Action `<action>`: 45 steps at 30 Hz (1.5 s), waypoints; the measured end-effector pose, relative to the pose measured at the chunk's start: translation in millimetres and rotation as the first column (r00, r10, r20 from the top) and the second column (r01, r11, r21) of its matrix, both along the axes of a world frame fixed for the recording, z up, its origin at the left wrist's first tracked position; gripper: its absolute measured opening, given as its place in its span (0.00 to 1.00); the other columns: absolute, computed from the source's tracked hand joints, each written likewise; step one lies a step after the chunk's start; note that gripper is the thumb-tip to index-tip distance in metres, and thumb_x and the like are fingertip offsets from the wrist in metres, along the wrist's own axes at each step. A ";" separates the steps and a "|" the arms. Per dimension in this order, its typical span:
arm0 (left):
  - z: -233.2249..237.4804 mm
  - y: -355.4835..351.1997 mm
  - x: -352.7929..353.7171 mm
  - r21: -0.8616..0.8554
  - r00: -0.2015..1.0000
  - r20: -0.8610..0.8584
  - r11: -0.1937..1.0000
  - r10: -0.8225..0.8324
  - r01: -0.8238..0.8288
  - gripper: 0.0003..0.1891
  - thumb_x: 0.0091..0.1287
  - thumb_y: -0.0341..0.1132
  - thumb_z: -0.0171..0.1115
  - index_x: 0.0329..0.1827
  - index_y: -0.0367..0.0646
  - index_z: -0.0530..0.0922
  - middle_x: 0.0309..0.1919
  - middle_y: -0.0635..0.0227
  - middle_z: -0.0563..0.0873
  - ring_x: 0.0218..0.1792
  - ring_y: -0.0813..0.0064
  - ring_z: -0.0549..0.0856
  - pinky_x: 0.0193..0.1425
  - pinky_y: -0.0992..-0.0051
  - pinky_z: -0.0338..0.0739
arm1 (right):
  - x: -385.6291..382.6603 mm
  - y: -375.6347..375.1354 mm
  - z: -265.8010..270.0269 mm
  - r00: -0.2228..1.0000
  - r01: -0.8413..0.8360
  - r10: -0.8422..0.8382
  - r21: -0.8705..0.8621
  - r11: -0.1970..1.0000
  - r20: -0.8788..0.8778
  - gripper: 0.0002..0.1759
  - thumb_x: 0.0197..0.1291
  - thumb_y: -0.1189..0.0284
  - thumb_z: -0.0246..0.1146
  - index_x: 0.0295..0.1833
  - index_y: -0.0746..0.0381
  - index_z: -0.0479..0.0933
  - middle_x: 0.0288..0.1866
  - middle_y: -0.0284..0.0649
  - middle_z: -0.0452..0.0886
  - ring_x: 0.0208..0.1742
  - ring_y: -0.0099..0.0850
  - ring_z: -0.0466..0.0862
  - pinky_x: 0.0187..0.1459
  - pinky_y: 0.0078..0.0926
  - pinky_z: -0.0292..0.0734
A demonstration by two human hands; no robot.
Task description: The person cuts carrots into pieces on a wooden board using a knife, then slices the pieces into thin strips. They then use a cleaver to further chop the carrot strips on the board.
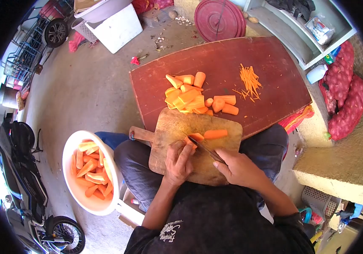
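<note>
Centre of frame: carrot piece [195,138] on wooden cutting board [173,125] | left hand [179,163] grip clamped on it | right hand [238,169] grip closed round knife [204,148], blade on carrot piece | bowl [68,157] lower left

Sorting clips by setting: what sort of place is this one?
Likely a home yard or garage used for food prep, not a fitted kitchen: bare concrete floor, a parked motorbike, red mesh sacks of produce, and a carrot cut with a knife on a wooden board.
</note>
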State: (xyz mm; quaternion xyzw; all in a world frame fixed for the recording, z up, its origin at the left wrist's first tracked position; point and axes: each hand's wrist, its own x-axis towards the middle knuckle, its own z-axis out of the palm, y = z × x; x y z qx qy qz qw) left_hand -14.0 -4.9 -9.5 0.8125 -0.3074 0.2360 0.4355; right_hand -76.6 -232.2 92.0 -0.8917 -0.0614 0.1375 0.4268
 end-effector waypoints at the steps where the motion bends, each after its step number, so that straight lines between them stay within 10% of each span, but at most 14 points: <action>1: -0.5 0.3 0.5 0.008 1.000 0.004 1.000 -0.020 0.020 0.25 0.63 0.16 0.77 0.64 0.39 0.85 0.54 0.50 0.86 0.52 0.48 0.90 0.54 0.56 0.88 | -1.6 0.2 -1.1 1.000 0.003 -0.003 -0.011 1.000 -0.007 0.16 0.81 0.65 0.64 0.57 0.67 0.75 0.45 0.64 0.87 0.50 0.66 0.88 0.50 0.59 0.84; 12: -2.0 -3.4 2.0 0.053 0.995 0.081 0.997 -0.056 0.051 0.25 0.63 0.18 0.77 0.64 0.39 0.85 0.55 0.51 0.86 0.51 0.47 0.89 0.52 0.54 0.88 | 6.1 -10.0 -3.5 0.999 -0.047 0.046 -0.082 0.995 -0.015 0.15 0.80 0.64 0.65 0.52 0.67 0.75 0.41 0.63 0.86 0.44 0.62 0.89 0.46 0.57 0.84; 18: -6.3 1.9 -1.3 0.022 1.000 0.011 1.000 0.003 -0.003 0.24 0.65 0.17 0.76 0.65 0.39 0.85 0.55 0.50 0.87 0.52 0.46 0.89 0.53 0.54 0.88 | 5.9 -29.1 -34.5 0.995 0.038 -0.009 0.281 0.959 -0.103 0.16 0.81 0.64 0.63 0.53 0.69 0.78 0.37 0.57 0.83 0.37 0.49 0.85 0.44 0.46 0.80; 22: -2.6 -0.4 -2.0 0.009 0.999 -0.025 0.999 0.035 -0.035 0.25 0.65 0.17 0.77 0.66 0.39 0.85 0.56 0.49 0.88 0.52 0.48 0.90 0.53 0.57 0.88 | -8.2 -21.4 9.6 0.994 -0.011 0.010 -0.009 1.000 -0.112 0.16 0.81 0.62 0.64 0.58 0.66 0.77 0.43 0.62 0.86 0.46 0.62 0.89 0.48 0.55 0.83; 45: -9.6 6.4 0.1 0.053 0.998 0.030 0.997 -0.058 0.056 0.32 0.50 0.15 0.66 0.64 0.35 0.86 0.58 0.47 0.86 0.57 0.42 0.89 0.59 0.49 0.87 | -12.3 -7.1 44.8 0.998 -0.047 0.047 0.021 0.999 -0.032 0.25 0.80 0.64 0.67 0.73 0.68 0.76 0.50 0.59 0.89 0.45 0.60 0.91 0.44 0.50 0.86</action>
